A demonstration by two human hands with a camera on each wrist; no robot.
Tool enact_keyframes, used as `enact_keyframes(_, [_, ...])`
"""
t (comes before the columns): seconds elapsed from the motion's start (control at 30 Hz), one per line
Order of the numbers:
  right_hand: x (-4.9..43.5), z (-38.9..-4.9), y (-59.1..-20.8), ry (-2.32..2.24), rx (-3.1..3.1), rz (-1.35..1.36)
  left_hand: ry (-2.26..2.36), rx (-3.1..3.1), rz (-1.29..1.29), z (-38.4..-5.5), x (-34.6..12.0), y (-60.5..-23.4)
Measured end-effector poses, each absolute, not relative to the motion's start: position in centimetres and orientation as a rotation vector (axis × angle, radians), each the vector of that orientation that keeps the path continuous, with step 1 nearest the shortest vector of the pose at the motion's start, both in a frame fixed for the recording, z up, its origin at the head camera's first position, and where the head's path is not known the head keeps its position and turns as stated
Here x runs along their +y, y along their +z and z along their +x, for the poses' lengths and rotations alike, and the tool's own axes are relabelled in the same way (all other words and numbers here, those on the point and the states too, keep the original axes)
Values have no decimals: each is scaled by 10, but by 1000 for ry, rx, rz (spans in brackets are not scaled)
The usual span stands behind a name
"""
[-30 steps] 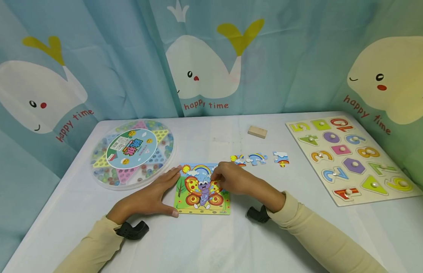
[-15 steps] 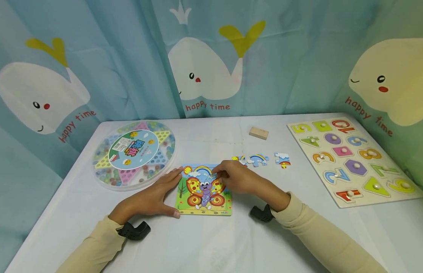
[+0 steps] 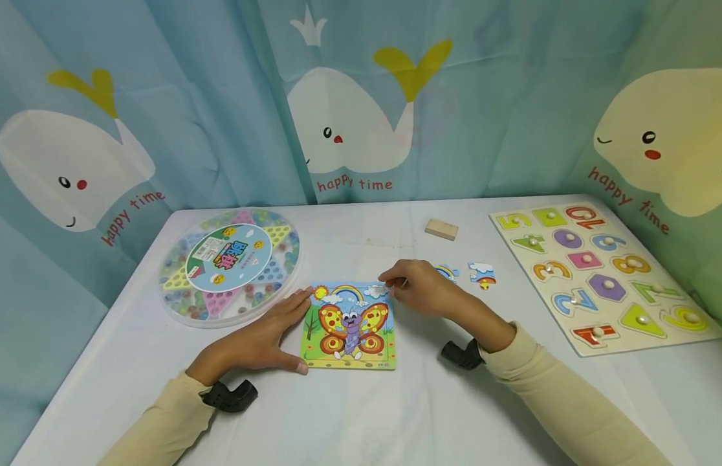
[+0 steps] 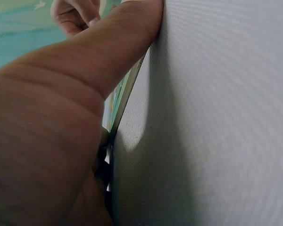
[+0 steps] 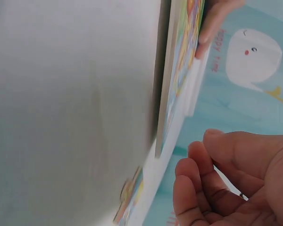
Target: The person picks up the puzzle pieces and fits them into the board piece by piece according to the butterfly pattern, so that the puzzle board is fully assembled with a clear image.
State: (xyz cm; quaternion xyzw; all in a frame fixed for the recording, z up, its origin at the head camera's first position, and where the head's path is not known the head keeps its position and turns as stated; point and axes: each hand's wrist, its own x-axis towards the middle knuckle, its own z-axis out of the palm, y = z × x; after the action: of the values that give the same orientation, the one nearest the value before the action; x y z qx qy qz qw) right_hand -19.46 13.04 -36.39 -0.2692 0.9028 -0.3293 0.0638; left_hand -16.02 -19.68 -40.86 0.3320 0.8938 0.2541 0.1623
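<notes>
A square butterfly jigsaw puzzle (image 3: pixel 350 336) lies flat on the table in the head view. My left hand (image 3: pixel 253 340) rests along its left side, fingers at the upper left corner and thumb (image 4: pixel 108 44) at the lower left. Just beyond the upper right corner hovers my right hand (image 3: pixel 425 288). Its fingers are loosely curled, and the right wrist view shows nothing between thumb (image 5: pixel 236 148) and fingertips. Behind it lie a partly covered rainbow puzzle piece (image 3: pixel 447 272) and a cloud puzzle piece (image 3: pixel 482 274).
A round clear case of marbles (image 3: pixel 229 265) stands at the left. At the right lies a peg board (image 3: pixel 602 275) with numbers and shapes. A small wooden block (image 3: pixel 441 229) is near the back. Whale-print curtain (image 3: pixel 349 97) hangs behind the table.
My right hand has moved from the butterfly's right wing up and right, uncovering the wing and a cloud. It now covers the sun puzzle piece. My left hand stays in place.
</notes>
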Motion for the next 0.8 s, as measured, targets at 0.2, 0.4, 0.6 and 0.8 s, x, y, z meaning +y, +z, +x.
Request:
enact_keyframes(0.2, [142, -199, -362, -1002, 2752, -821, 736, 2544, 943, -160, -197, -408])
enact_keyframes(0.4, [152, -206, -364, -989, 2763, -812, 739, 2545, 938, -159, -196, -407])
enact_keyframes(0.6, [160, -211, -365, -953, 2773, -758, 735, 2548, 939, -159, -196, -406])
enact_keyframes(0.8, [164, -215, -365, -921, 2757, -769, 739, 2545, 939, -159, -196, -406])
